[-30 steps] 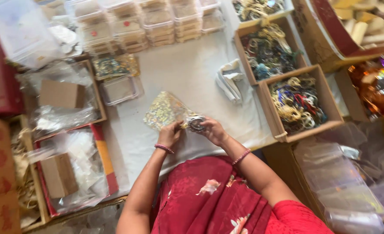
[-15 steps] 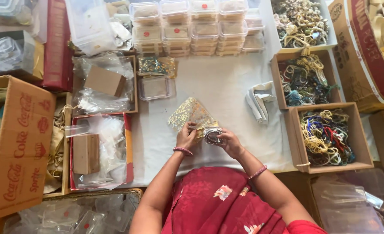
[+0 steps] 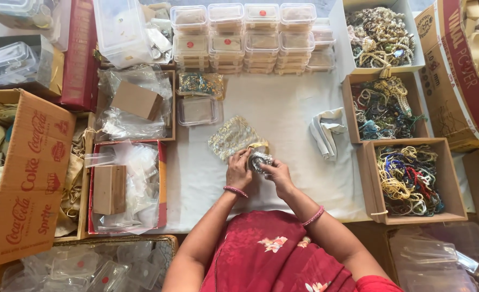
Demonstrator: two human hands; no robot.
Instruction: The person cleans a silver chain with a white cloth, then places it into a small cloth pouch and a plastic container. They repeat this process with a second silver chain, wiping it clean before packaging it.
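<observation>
Holding a bundle of silvery bangles [image 3: 260, 160] at the mouth of a gold patterned pouch [image 3: 233, 137], I have both hands closed on the work over the white cloth [image 3: 282, 103]. My right hand [image 3: 277, 174] grips the bangles; my left hand [image 3: 238, 170] pinches the pouch's edge just beside them. A folded white rag [image 3: 326, 130] lies near, open boxes of beaded jewellery [image 3: 407, 176] to the right, stacked clear tubs [image 3: 245, 35] beyond.

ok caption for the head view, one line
Both hands hold a silvery bangle bundle at a gold pouch.
</observation>
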